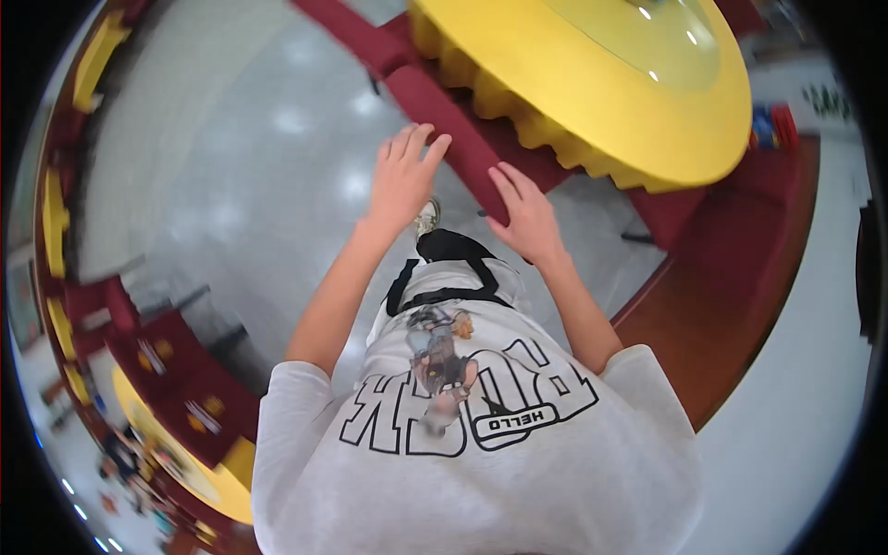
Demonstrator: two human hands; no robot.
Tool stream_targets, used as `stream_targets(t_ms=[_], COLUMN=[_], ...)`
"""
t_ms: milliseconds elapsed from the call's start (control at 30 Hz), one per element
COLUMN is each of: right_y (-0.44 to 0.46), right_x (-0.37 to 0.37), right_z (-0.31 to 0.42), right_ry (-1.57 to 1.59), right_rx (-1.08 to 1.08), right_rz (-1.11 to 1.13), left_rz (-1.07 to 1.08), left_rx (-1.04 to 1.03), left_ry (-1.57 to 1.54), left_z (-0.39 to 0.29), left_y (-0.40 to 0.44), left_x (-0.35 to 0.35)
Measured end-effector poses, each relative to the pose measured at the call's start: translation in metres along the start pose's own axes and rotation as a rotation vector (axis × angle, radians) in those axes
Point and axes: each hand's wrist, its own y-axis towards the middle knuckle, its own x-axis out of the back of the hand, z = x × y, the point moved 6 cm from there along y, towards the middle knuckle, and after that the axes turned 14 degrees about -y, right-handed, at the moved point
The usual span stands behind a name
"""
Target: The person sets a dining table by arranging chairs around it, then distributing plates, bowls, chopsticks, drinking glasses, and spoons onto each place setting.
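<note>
Just ahead of me is a chair with a maroon cover (470,157), its long top edge running diagonally away to the upper left. My left hand (400,180) is at the near side of that edge, fingers stretched out and fingertips at or just beside the cover; contact is hard to make out. My right hand (529,215) lies over the near end of the same chair back, with its fingers extended along the cover. Neither hand has anything wrapped in it. Beyond the chair stands a round table with a yellow cloth (555,79) and a glass turntable (661,46).
Another maroon chair (684,217) stands at the right beside a brown wooden surface (731,305). Shiny grey floor (268,166) spreads to the left. More maroon chairs (185,388) and a yellow-clothed table (134,407) are at lower left, with people farther off.
</note>
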Motion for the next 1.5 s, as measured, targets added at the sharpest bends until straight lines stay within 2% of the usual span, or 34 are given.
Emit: stream_targets(t_ms=[33,100,200,233,267,333,367,467,533,600,800,1000,1167,1267,1333,1367,1433,1467,1500], right_y=[0.0,-0.001,-0.003,-0.008,-0.017,-0.026,-0.03,-0.033,-0.035,-0.035,-0.073,-0.091,-0.05,0.006,0.045,0.063,0.098,0.116,0.135], right_x=[0.0,0.002,0.004,0.003,0.001,-0.003,-0.004,-0.018,-0.016,-0.015,-0.01,-0.012,-0.018,-0.022,-0.032,-0.031,-0.039,-0.043,-0.039], right_z=[-0.002,-0.004,-0.011,-0.004,0.002,-0.004,0.0,-0.003,-0.002,-0.001,0.025,0.068,0.083,0.11,0.127,0.136,0.144,0.147,0.153], right_ry=[-0.018,0.01,-0.043,-0.077,-0.068,-0.188,-0.302,-0.314,-0.26,-0.266,-0.278,-0.296,-0.253,-0.123,-0.097,-0.103,-0.081,-0.056,-0.068], right_rx=[0.006,-0.06,-0.118,-0.107,-0.141,-0.393,-0.444,-0.595,-0.601,-0.639,-0.657,-0.723,-0.69,-0.568,-0.513,-0.503,-0.464,-0.439,-0.406], right_rz=[-0.048,-0.032,-0.056,-0.063,-0.063,0.02,0.042,-0.008,-0.103,-0.021,0.035,0.104,0.127,0.041,0.015,-0.068,-0.087,-0.109,-0.196], left_rz=[0.033,0.209,0.391,0.379,0.406,0.555,0.528,0.603,0.574,0.666,0.624,0.671,0.569,0.482,0.388,0.378,0.408,0.399,0.377], left_rx=[-0.064,-0.28,-0.388,-0.468,-0.49,-0.472,-0.56,-0.543,-0.629,-0.583,-0.634,-0.533,-0.584,-0.6,-0.521,-0.513,-0.174,-0.17,-0.067], left_ry=[-0.027,0.156,0.119,0.102,0.092,0.016,-0.007,-0.107,-0.163,-0.106,-0.271,-0.304,-0.306,-0.272,-0.205,-0.204,-0.401,-0.398,-0.391], left_z=[0.006,0.017,0.035,0.038,0.04,0.042,0.039,0.052,0.048,0.053,0.031,0.033,0.048,0.081,0.109,0.122,0.168,0.186,0.21], left_y=[0.022,0.04,0.056,0.062,0.063,0.079,0.087,0.091,0.084,0.089,0.036,-0.015,-0.016,-0.025,-0.024,-0.028,-0.033,-0.038,-0.043], left_x=[-0.009,-0.033,-0.047,-0.047,-0.048,-0.051,-0.049,-0.059,-0.055,-0.06,-0.048,-0.027,-0.005,0.007,0.031,0.043,0.064,0.073,0.08])
